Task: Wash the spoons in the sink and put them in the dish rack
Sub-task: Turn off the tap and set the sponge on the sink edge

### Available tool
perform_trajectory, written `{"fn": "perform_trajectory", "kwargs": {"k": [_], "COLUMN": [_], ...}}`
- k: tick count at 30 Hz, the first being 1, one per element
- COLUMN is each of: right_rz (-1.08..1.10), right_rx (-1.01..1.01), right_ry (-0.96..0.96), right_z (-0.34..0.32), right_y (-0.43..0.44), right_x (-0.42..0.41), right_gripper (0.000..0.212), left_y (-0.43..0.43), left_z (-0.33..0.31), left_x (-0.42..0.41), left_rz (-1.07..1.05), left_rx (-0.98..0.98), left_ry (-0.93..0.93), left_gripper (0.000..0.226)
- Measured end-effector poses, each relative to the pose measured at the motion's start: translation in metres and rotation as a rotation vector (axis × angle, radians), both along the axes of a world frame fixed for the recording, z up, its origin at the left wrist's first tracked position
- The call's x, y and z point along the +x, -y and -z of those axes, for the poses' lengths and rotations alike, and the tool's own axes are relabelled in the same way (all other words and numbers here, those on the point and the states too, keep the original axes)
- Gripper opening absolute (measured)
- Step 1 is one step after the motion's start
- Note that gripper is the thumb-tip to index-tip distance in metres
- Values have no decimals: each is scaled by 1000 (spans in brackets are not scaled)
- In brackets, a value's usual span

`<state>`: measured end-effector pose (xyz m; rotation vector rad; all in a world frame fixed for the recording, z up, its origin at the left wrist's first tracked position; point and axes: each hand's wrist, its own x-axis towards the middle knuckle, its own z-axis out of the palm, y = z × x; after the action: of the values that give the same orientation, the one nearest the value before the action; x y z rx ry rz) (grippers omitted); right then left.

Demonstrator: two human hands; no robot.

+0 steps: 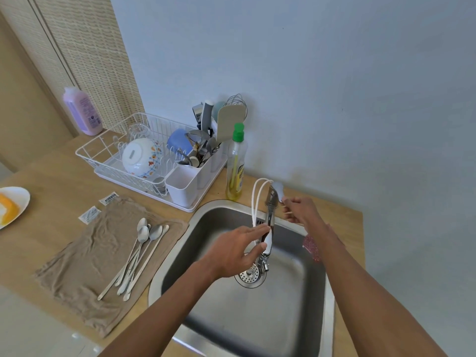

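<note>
Several long-handled metal spoons (140,249) lie in a loose bundle on a brown cloth (87,258), left of the steel sink (185,258). The white wire dish rack (103,145) stands behind the cloth, holding a bowl, cups and utensils. My left hand (237,249) reaches over the basin and grips the chrome faucet spout (269,228) between fingers and thumb. My right hand (300,210) pinches the grey faucet lever (277,188) at the back rim. A thin pale sliver shows by its fingers; I cannot tell what it is. No water is visible.
A green-capped dish soap bottle (235,163) stands between the rack and faucet. The rack's white cutlery cup (181,188) faces the sink. A pink mesh scrubber (312,247) hangs at the sink's right rim. A plate (15,202), two packets (108,198) and a purple bottle (83,112) sit left.
</note>
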<state>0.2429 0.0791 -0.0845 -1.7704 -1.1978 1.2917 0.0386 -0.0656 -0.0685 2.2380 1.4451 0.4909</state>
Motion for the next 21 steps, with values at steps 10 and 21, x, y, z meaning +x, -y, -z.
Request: {"fn": "perform_trajectory", "kwargs": {"k": [10,21], "right_rz": [-2,-329], "right_rx": [136,155], "right_ry": [220,754], "right_z": [-3,90], "right_y": [11,136], "right_x": [-10,2], "right_gripper": [18,22], "left_y": [2,32], "left_z": [-1,66], "left_x": [-1,-34], "left_rz": [5,-210], "left_rx": [-1,-90], "left_ry": [-26,-159], "left_gripper": [51,38]}}
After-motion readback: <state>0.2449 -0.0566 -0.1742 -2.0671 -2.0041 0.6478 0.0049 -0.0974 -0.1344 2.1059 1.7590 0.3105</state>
